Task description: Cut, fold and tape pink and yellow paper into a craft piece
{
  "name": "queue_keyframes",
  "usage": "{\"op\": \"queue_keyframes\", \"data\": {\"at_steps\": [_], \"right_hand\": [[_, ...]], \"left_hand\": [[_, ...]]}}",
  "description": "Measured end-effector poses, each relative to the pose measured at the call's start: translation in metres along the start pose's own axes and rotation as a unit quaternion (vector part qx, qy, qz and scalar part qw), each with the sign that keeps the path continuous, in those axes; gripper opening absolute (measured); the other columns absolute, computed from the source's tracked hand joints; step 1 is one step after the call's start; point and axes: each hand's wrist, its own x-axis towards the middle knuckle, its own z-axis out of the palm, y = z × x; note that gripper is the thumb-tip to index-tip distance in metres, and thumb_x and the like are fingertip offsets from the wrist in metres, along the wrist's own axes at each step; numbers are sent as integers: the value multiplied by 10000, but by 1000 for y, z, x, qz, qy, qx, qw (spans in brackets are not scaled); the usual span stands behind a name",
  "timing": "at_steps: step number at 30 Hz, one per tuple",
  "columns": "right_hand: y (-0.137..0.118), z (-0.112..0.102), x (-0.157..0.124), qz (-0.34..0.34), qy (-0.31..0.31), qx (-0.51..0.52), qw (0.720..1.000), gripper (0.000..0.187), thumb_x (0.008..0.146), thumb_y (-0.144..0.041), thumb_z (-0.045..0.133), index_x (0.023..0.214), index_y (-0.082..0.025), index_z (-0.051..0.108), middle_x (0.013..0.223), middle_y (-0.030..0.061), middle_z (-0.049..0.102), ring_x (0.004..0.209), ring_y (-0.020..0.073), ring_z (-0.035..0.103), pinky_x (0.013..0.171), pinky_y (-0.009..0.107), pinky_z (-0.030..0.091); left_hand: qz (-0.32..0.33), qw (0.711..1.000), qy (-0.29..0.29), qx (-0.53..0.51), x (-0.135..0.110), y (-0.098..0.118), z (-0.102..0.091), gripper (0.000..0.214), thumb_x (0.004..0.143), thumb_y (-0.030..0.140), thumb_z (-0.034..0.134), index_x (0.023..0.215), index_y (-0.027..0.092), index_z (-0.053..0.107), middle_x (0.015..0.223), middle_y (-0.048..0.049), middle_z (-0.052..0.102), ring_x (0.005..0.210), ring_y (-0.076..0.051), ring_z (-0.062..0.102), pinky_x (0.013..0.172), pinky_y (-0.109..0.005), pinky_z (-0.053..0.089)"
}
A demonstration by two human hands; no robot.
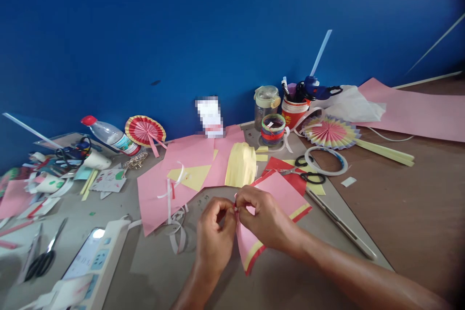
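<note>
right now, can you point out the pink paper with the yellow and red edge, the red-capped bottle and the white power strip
Pink paper [279, 193], head view: on its plain pink surface.
Red-capped bottle [109, 134], head view: on its clear body.
White power strip [103, 257], head view: on its socketed face.

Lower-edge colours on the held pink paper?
Pink paper: yellow band, red outermost; best in head view.

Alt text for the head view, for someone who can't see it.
A person's left hand and right hand pinch pink paper edged in yellow and red over a cluttered gray table. Scissors and pleated fans are nearby, a blue wall behind.
</note>
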Motion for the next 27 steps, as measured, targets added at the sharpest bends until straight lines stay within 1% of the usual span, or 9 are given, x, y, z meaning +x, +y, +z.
{"op": "queue_keyframes", "data": {"at_steps": [5, 10, 14, 18, 23, 27], "right_hand": [[0, -2, 1, 19, -5, 13, 1000, 156, 707, -84, 496, 599, -193, 467, 660, -18, 515, 616, 116, 490, 553, 226, 361], [-2, -4, 2, 31, -13, 19, 999, 155, 689, -59, 471, 611, -193, 471, 661, -23, 518, 611, 110, 480, 548, 217, 355], [-4, -6, 3, 42, -22, 29, 998, 139, 712, -78, 462, 634, -191, 484, 694, -19, 529, 633, 111, 483, 558, 217, 357], [-2, -5, 4, 34, -24, 37, 998, 130, 728, -100, 464, 638, -192, 487, 718, -12, 539, 663, 118, 504, 592, 230, 376], [0, -3, 4, 9, -19, 35, 999, 145, 747, -122, 479, 620, -193, 473, 699, -12, 524, 685, 129, 513, 627, 244, 389], [-1, -3, 4, 3, -13, 39, 999, 152, 748, -116, 481, 617, -191, 465, 693, -13, 520, 678, 124, 509, 624, 240, 389]], "left_hand": [[-9, 1000, 1, -7, 0, 2, 0, 130, 785, 208, 512, 672, 187, 572, 644, 2, 589, 604, -133, 551, 548, -208, 432], [-14, 1000, -1, -12, 1, 1, -2, 124, 792, 220, 522, 687, 188, 579, 624, 16, 576, 576, -124, 538, 519, -196, 414], [-12, 1000, -22, -17, 2, 1, -5, 152, 830, 245, 517, 724, 187, 609, 674, 3, 602, 615, -129, 557, 551, -204, 430], [-12, 999, -29, -12, 2, 2, -6, 144, 833, 232, 522, 745, 188, 627, 708, -5, 628, 636, -135, 572, 572, -211, 443], [26, 1000, -3, 15, 2, 2, -3, 143, 815, 180, 506, 720, 190, 611, 700, -7, 628, 639, -139, 586, 580, -217, 454], [50, 998, 1, 39, 1, -1, -2, 154, 829, 161, 490, 732, 189, 607, 723, -13, 629, 672, -144, 597, 611, -226, 467]]}}
